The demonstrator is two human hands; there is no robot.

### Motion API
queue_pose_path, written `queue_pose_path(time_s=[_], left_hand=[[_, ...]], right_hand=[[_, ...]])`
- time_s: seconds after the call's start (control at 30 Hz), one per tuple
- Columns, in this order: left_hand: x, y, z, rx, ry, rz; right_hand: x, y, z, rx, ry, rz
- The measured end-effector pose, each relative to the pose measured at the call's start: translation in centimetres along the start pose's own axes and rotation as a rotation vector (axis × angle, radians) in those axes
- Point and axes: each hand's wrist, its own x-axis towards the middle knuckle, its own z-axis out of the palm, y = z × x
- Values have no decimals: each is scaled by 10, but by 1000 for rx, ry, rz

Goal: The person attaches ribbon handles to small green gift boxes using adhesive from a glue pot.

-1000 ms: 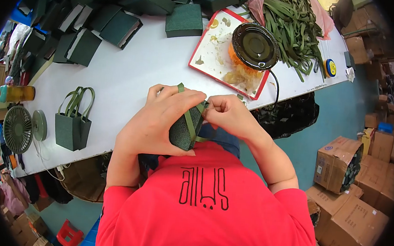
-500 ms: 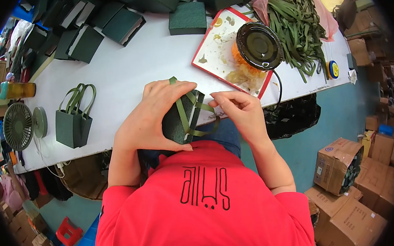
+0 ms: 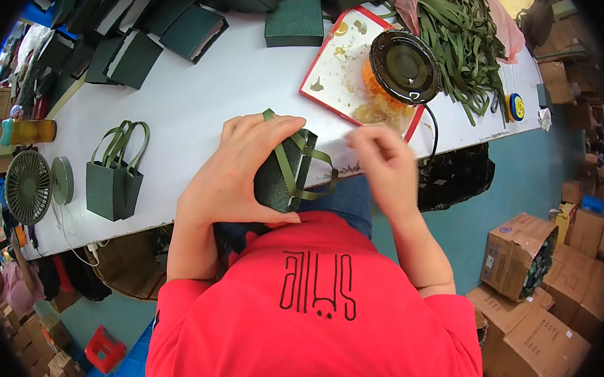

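Note:
A small dark green box bag (image 3: 274, 181) with green ribbon handles (image 3: 325, 161) is held in my left hand (image 3: 229, 173), thumb at its near end and fingers over its far end. To the right of the ribbon loop, my right hand (image 3: 386, 163) hovers at the table edge, apart from the bag. Its fingers are curled and smeared by motion, so what they hold, if anything, is hidden. Another green bag (image 3: 111, 189) with upright ribbon handles stands at the left.
Dark green boxes (image 3: 294, 23) crowd the far side. A black round pot (image 3: 405, 66) sits over a red-edged tray (image 3: 324, 67). Green ribbons (image 3: 455, 45) are heaped at the right. A fan (image 3: 27, 187) stands at the left edge, and cartons (image 3: 519, 256) on the floor.
My right hand has moved right, away from the ribbon handle. My left hand still holds the bag, and the view has shifted slightly.

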Motion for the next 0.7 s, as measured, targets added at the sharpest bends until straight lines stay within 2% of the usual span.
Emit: queue_pose_path(time_s=[0.1, 0.2, 0.33, 0.43, 0.53, 0.63, 0.7], left_hand=[[3, 2, 2, 2, -10, 27], [5, 5, 3, 2, -47, 29], [4, 5, 8, 43, -50, 72], [4, 3, 11, 31, -23, 59], [3, 3, 6, 39, -2, -22], [-1, -2, 4, 21, 58, -3], [-3, -3, 2, -7, 81, -11]], right_hand=[[-2, 1, 18, -6, -197, 86], [3, -13, 18, -66, -342, 323], [5, 2, 17, -87, -360, 232], [6, -7, 15, -47, -389, 300], [0, -9, 7, -19, -261, 351], [0, -5, -2, 97, 21, 231], [0, -2, -4, 187, 104, 148]])
